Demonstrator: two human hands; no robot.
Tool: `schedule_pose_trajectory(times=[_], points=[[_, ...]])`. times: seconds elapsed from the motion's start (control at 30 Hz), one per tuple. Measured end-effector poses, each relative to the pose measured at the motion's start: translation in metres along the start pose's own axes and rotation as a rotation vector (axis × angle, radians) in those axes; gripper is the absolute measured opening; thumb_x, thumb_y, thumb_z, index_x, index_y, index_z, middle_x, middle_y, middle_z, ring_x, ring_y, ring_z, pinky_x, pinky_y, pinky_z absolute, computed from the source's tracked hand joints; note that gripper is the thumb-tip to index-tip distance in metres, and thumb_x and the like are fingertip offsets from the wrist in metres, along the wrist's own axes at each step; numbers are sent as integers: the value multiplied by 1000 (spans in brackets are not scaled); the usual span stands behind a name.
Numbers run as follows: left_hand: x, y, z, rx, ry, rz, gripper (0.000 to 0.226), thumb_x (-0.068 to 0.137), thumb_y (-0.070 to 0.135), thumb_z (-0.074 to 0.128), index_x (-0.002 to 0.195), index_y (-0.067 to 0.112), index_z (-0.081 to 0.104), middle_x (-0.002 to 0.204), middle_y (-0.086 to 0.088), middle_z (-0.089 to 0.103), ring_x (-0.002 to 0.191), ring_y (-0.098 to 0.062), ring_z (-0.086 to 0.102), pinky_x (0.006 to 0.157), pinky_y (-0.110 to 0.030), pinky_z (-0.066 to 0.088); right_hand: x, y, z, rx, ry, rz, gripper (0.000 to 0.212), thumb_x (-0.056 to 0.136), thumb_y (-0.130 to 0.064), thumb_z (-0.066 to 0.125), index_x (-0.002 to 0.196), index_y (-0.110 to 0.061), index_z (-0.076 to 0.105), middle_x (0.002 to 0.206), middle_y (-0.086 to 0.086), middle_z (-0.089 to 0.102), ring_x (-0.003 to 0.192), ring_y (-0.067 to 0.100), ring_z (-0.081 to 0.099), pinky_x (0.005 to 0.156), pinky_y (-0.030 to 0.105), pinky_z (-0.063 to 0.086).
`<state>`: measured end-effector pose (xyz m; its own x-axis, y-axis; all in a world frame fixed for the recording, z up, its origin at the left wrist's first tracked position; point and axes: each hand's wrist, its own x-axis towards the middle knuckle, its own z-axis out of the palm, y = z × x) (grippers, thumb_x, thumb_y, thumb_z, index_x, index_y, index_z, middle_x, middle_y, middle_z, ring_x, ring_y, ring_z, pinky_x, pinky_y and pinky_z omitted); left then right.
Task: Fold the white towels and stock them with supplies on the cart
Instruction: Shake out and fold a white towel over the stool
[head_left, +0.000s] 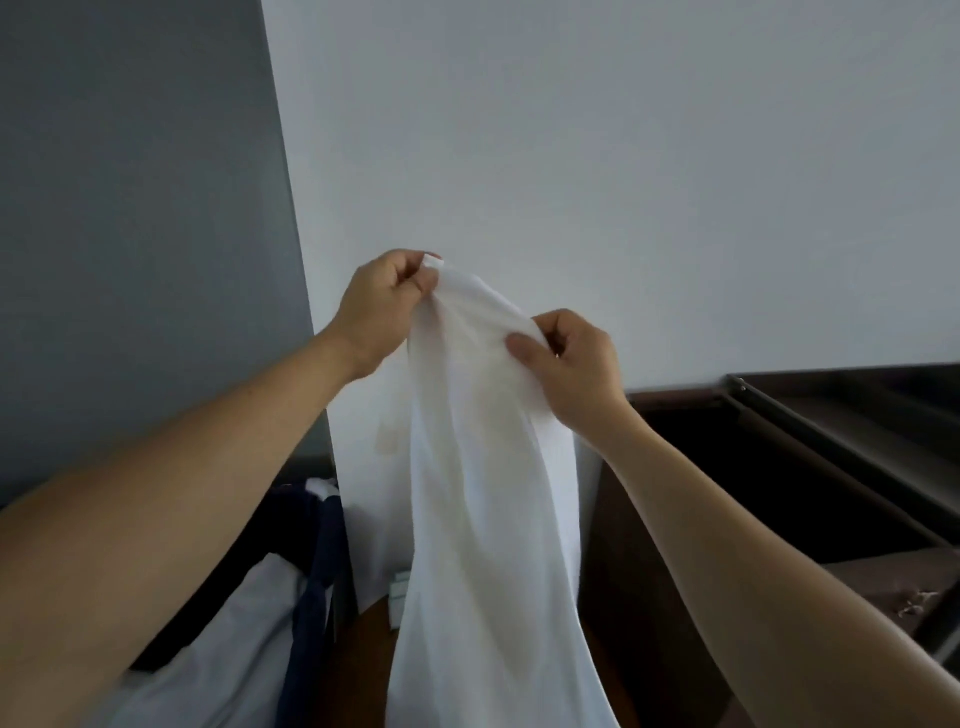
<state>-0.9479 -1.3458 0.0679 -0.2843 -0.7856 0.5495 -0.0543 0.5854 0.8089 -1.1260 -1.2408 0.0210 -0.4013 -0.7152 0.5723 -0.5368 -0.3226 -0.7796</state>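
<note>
**Towel held up by its top edge**

My left grip (383, 306) pinches the top corner of the white towel (478, 493). My right grip (574, 364) pinches the same edge nearby, slightly lower. The towel hangs loose between my forearms, before the pale wall (623, 156).

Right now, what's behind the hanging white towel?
Around the towel: white wall, dark cabinet to its right, small white object at its lower left. Directly behind is covered.

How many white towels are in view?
1 for sure: the white towel hangs from the left hand and right hand, centre frame. Pale cloth lower left might be more.
</note>
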Motion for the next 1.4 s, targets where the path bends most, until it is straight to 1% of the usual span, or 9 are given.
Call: schedule_pose_trajectory(times=[0.17,0.37,0.53,0.67,0.8,0.97,1.1,1.27,1.4], points=[[5,16,-2,135,13,87,13,103,23,51,109,20,62,99,9,63,89,-9,58,81,-28,49,-19,-10,5,-43,-316,88,26,78,-27,82,85,-24,57,79,-7,59,69,12,54,62,26,45],[-9,35,12,-295,-23,-122,16,102,16,50,103,19,65,98,6,65,90,-10,62,81,-26,53,-18,-20,-1,150,-48,62,32,70,-42,78,82,-27,53,77,-8,59,64,5,56,57,26,48],[-23,34,22,-248,-119,-181,20,103,12,46,113,9,63,99,-1,63,89,-14,60,78,-26,52,-29,-7,-3,133,-295,191,59,87,-57,63,88,1,52,80,5,53,72,20,52,68,37,43],[-34,22,28,-117,-127,-101,21,104,15,45,114,14,63,102,6,62,92,-7,57,79,-19,48,-30,0,-8,474,-335,336,31,91,-29,64,66,-14,55,67,2,52,64,19,48,59,27,39],[-47,3,35,31,-228,-49,22,105,20,44,111,20,65,100,12,62,83,10,56,77,-11,45,-33,7,-3,475,-472,400,19,91,-10,61,73,-16,60,69,-2,63,70,16,58,66,29,45],[-54,-8,37,57,-118,12,21,105,17,45,113,20,63,107,15,64,93,13,57,85,-5,43,-43,20,5,316,-183,241,18,74,-24,74,85,-22,59,79,-6,63,74,16,57,68,35,48],[-58,-4,41,101,-145,96,23,105,20,45,121,17,62,116,15,64,102,10,57,92,-10,44,-47,17,10,249,-197,103,22,77,-27,76,95,-34,67,93,-12,72,87,17,66,82,40,57],[-61,-3,46,156,-121,146,25,104,18,47,125,14,59,114,11,63,101,9,57,88,-7,42,-44,14,8,221,24,53,19,80,-23,77,86,-37,65,79,-21,67,64,-1,57,59,16,49],[-60,-4,46,253,-130,195,25,105,21,45,126,15,58,114,13,62,103,6,56,86,-4,41,-43,15,8,226,-6,149,15,77,-27,79,82,-31,67,70,-18,67,58,-1,57,57,18,48]])
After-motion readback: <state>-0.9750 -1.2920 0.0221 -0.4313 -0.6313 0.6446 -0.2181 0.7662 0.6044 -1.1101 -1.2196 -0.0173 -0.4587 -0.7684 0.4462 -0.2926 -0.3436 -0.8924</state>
